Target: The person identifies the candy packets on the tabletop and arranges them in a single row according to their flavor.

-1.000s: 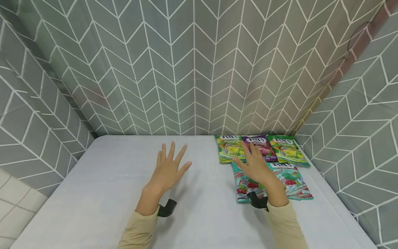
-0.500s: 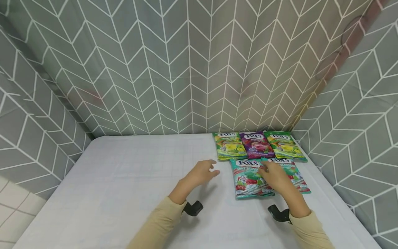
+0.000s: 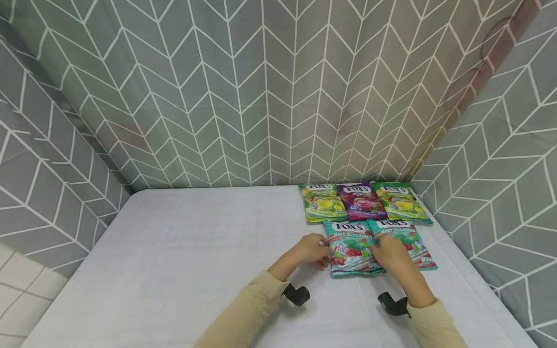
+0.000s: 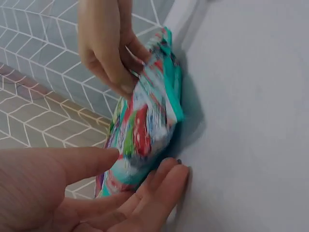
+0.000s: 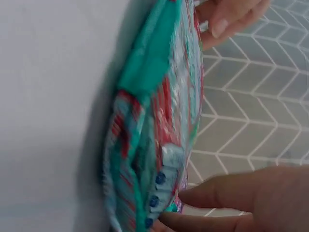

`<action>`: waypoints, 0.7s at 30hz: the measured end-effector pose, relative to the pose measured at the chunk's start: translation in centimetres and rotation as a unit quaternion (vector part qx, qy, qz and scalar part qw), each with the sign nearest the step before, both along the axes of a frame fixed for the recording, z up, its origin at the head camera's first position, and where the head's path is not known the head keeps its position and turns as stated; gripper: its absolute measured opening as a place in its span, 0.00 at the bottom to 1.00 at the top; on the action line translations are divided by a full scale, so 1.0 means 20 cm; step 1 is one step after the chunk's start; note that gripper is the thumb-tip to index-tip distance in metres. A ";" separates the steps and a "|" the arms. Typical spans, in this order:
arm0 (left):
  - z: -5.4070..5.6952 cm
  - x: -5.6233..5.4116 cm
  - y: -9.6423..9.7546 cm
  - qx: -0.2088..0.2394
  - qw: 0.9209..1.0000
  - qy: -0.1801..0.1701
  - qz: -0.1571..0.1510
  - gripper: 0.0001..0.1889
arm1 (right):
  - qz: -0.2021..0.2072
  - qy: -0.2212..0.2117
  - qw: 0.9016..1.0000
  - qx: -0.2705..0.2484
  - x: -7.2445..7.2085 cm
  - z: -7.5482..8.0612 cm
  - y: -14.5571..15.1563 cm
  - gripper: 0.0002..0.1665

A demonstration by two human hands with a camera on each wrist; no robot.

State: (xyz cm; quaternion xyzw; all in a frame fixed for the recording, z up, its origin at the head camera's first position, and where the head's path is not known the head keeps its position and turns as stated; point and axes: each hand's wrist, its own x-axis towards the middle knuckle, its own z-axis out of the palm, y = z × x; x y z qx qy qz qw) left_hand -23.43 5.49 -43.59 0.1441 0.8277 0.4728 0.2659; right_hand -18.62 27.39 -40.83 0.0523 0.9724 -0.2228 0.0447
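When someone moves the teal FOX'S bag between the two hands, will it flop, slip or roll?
The teal FOX'S bag will probably flop a bit, since it looks creased. It might slip, as its surface looks shiny. It probably won't roll, being wide and flattish on the white tabletop.

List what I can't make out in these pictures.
Head view: part of the right mint packet, covered by the right hand.
Head view: fine print on the purple packet, too small.
Left wrist view: lettering on the left mint packet, blurred.
Right wrist view: rest of the left hand, cut by the top edge.
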 end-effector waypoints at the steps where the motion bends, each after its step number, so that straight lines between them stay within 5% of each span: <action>1: 0.00 0.00 0.01 0.003 1.000 -0.005 0.004 0.19 | 0.007 0.000 1.000 -0.008 -0.01 0.00 0.01 0.25; 6: -0.02 0.00 0.04 -0.020 0.999 0.022 0.013 0.22 | 0.035 -0.025 0.995 -0.094 -0.05 -0.01 0.08 0.26; 10: -0.02 0.00 0.04 -0.032 0.998 0.043 0.025 0.25 | 0.039 -0.062 0.981 -0.177 -0.06 -0.01 0.11 0.29; 21: -0.08 0.00 0.02 0.074 0.995 -0.058 0.030 0.32 | -0.001 -0.112 0.951 -0.286 -0.02 -0.01 0.11 0.34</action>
